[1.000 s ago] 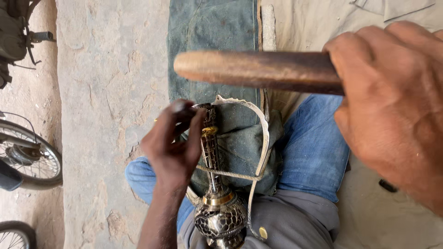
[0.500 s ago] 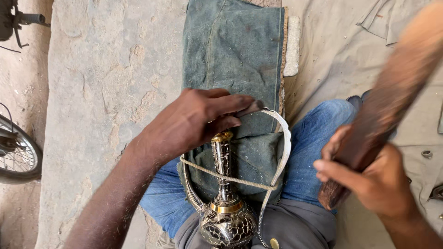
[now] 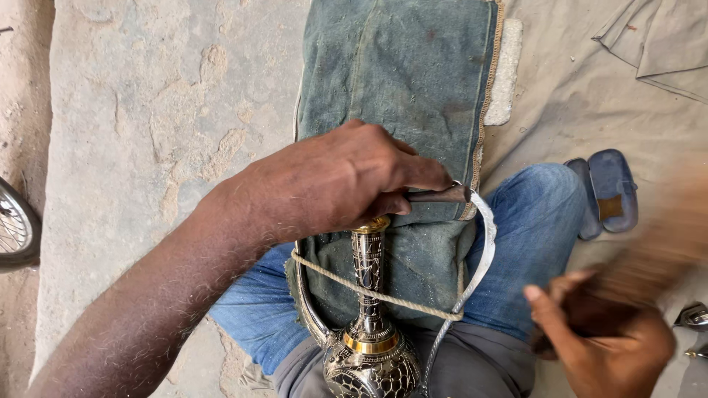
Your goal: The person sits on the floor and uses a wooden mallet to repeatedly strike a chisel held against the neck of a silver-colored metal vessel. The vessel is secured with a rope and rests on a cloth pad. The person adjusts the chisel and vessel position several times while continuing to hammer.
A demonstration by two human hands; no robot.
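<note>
Across the lap, over folded denim cloth (image 3: 398, 88) and blue jeans (image 3: 546, 228): ornate black-and-gold metal vase (image 3: 369, 324), neck pointing away from the body, upright between the knees. Left hand (image 3: 332, 180) curled over the vase mouth, fingers pinching a thin metal punch (image 3: 439, 195) lying sideways at the rim. Right hand (image 3: 605, 335) lower right, fist wrapped round a wooden mallet handle (image 3: 656, 250), heavily motion-blurred. Rope (image 3: 376, 293) runs across the vase neck, tied to a curved metal strap (image 3: 483, 250) looping round the cloth. Blue sandals (image 3: 608, 188) on tan sheet (image 3: 575, 96) to the right. Bicycle wheel (image 3: 13, 228) at left edge, on concrete floor (image 3: 147, 110).
</note>
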